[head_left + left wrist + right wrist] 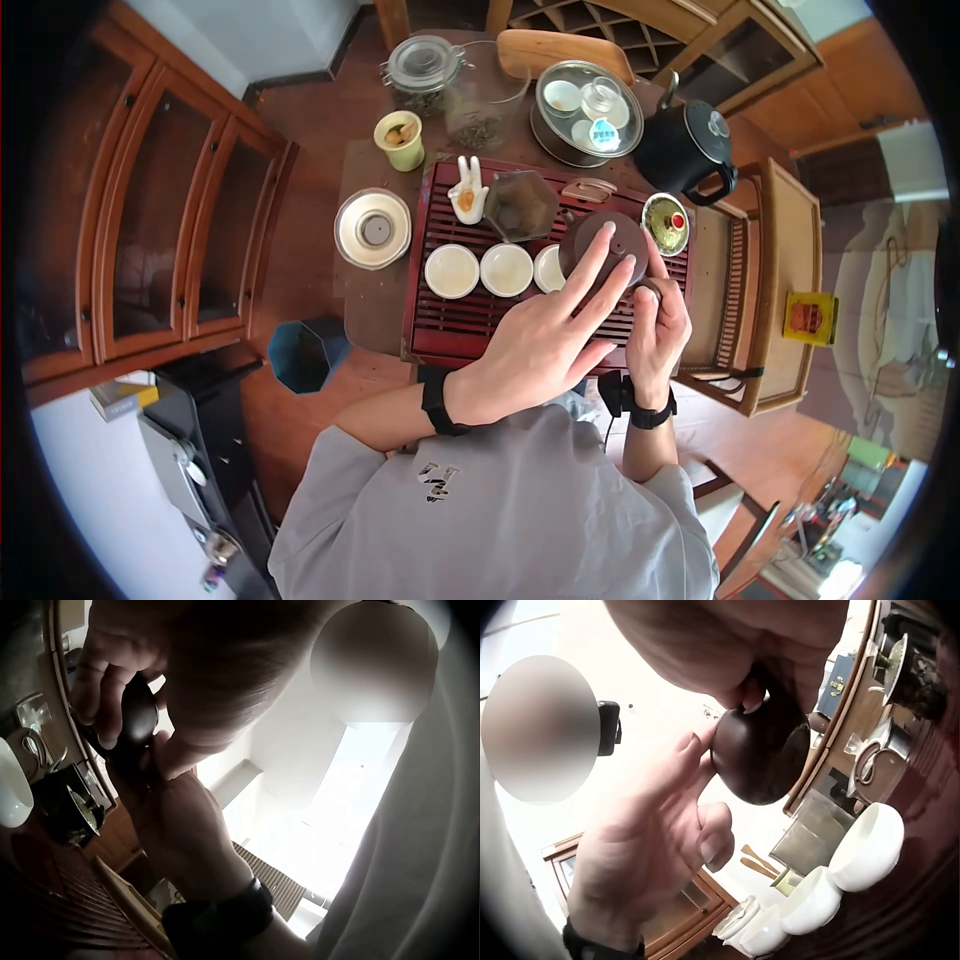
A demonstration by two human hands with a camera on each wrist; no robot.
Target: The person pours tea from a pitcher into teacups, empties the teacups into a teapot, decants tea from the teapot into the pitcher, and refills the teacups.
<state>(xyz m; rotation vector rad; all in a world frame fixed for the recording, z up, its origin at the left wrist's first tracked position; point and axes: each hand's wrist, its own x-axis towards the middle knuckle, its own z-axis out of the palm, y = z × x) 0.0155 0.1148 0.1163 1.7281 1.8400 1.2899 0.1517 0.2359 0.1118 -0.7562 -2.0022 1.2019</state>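
A dark brown teapot [582, 240] is held above the right half of a red slatted tea tray [455, 325]; its handle is pinched by the thumb and fingers of the right hand [662, 335]. Two fingers of the left hand [535, 340] are stretched out, slightly spread, and rested on the teapot's top.

The teapot is closely flanked on the right by a patterned lidded bowl [660, 238] with a red knob, and on the left by a row of three white cups, the nearest cup [547, 270] being partly covered by it in the head view. Behind the row, a hexagonal glass vessel [521, 206] and a white hand-shaped figure [467, 195] are placed. The way at the far right is blocked by a black kettle [680, 150].

White cups are contained in a steel pot [556, 148], dark leaves in a clamp-lid jar [420, 75] and brown pieces in a green cup [405, 155]. What fills the three cups cannot be told.

In front of the cups, bare slats are left up to the tray's near edge. Along its left edge, a strip of bench [375, 300] is exposed below a metal bowl [345, 245].
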